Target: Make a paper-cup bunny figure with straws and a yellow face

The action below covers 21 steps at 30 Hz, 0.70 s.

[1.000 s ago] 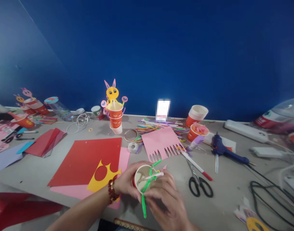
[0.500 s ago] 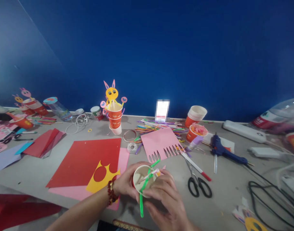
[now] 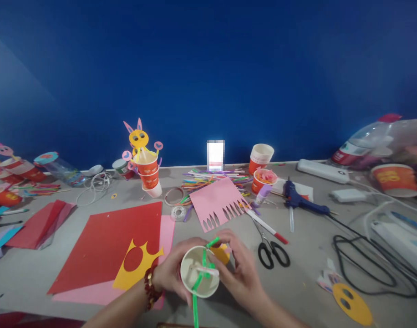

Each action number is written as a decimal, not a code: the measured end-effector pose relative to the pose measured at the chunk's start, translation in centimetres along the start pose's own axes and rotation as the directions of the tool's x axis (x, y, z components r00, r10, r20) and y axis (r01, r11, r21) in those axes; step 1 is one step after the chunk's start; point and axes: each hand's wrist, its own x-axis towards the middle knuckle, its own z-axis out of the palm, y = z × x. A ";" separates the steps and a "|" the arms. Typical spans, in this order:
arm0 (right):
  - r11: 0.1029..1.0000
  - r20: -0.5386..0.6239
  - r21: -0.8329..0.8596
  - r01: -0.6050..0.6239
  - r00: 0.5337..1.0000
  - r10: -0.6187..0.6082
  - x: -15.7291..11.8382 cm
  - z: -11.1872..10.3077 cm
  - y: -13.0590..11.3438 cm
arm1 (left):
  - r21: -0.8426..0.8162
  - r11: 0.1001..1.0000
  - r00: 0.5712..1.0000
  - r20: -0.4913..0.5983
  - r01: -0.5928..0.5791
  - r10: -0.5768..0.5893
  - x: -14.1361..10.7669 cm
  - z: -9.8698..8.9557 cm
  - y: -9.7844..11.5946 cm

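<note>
Left of the black-handled scissors (image 3: 273, 254), whose blades look like smooth metal, the cup (image 3: 200, 272) looks like smooth paper; further left, the red sheet (image 3: 113, 246) is matt paper. Right of them, the glue gun (image 3: 306, 202) looks like hard plastic.

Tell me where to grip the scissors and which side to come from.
Take the scissors by the black loops, probably best from above and the near side: they lie flat, loops toward the person, blades pointing away toward the pink paper.
</note>
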 end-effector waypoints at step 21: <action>0.999 -0.022 0.027 -0.019 1.000 0.019 0.0 0.3 0.2 | 0.017 0.993 0.993 0.033 0.114 -0.115 0.6 0.4 1.5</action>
